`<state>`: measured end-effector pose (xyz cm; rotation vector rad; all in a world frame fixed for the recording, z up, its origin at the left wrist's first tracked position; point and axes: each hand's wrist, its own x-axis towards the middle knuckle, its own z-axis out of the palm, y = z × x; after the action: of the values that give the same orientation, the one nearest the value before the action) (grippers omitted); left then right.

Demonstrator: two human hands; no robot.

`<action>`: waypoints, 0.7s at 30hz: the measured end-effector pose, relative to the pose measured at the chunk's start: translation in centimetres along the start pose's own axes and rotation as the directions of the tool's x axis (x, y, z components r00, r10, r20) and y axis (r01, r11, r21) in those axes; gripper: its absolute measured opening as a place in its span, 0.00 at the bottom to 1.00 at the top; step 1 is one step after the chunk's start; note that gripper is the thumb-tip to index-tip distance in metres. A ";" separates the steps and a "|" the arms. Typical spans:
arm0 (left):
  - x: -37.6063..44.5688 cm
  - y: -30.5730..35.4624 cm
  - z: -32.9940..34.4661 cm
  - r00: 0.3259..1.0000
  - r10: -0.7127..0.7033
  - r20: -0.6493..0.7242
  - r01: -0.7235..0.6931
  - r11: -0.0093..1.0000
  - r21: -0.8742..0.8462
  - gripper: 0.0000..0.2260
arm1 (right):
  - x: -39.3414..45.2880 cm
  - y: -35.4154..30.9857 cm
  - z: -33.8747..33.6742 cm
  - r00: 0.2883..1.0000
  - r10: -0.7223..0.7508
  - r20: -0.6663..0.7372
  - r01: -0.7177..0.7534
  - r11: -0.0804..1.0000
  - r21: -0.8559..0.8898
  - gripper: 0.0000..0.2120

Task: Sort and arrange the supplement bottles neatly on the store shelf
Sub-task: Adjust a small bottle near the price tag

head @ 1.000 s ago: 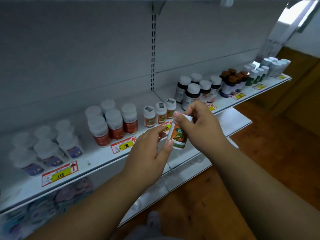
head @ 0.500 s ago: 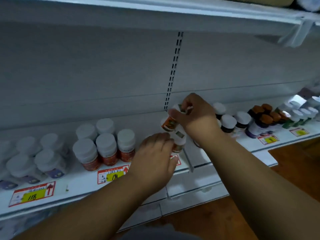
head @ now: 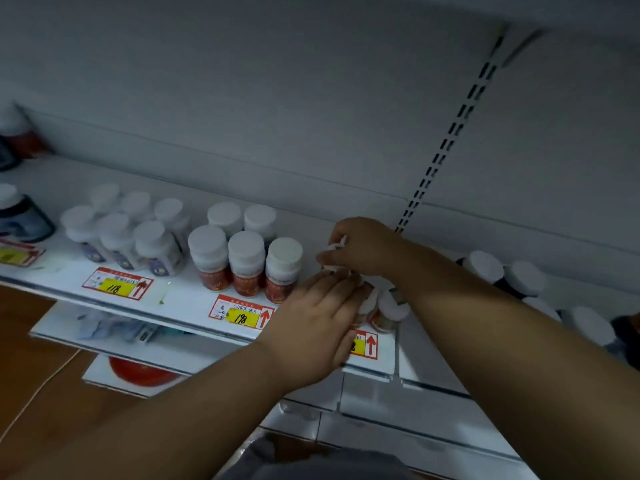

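Her right hand [head: 363, 245] pinches a small bottle [head: 334, 247]; her left hand [head: 313, 323], fingers together, steadies the row [head: 388, 308]. A nudge could topple neighbours.

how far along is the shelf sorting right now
Done, it seems: the red-label bottles and the blue-label bottles stand grouped above their price tags. In hand: the right hand holds a small bottle behind the small orange-label bottles, which the left hand rests on. Left: seating that bottle; the dark bottles look looser.
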<state>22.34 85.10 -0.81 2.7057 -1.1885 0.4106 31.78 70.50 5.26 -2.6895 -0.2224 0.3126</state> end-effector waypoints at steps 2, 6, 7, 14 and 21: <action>0.0 0.0 0.0 1.000 -0.001 -0.009 0.001 1.000 -0.007 0.27 | 0.3 0.0 -0.3 0.998 -0.023 0.064 0.025 0.999 -0.032 0.20; 0.1 0.0 -0.1 1.000 -0.010 -0.007 0.010 1.000 -0.025 0.28 | 0.4 0.2 -0.6 0.994 -0.034 0.100 0.032 0.999 0.017 0.15; 0.1 0.0 0.0 1.000 -0.012 -0.002 0.012 1.000 -0.027 0.28 | 0.3 0.3 -0.7 0.994 -0.034 0.101 0.031 0.999 0.026 0.15; 0.0 -0.1 0.1 0.999 -0.023 0.033 0.024 0.999 -0.024 0.29 | 0.0 0.4 -0.2 0.999 -0.022 0.043 0.023 1.000 -0.014 0.16; -0.3 -0.2 -1.7 0.993 -0.112 -0.042 0.106 0.987 -0.119 0.27 | -2.2 0.5 -0.3 0.973 -0.099 -0.208 0.093 0.995 -0.038 0.16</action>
<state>21.94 85.88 0.73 2.6301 -1.0132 0.3774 29.81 69.49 5.68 -2.7030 -0.2931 -0.0040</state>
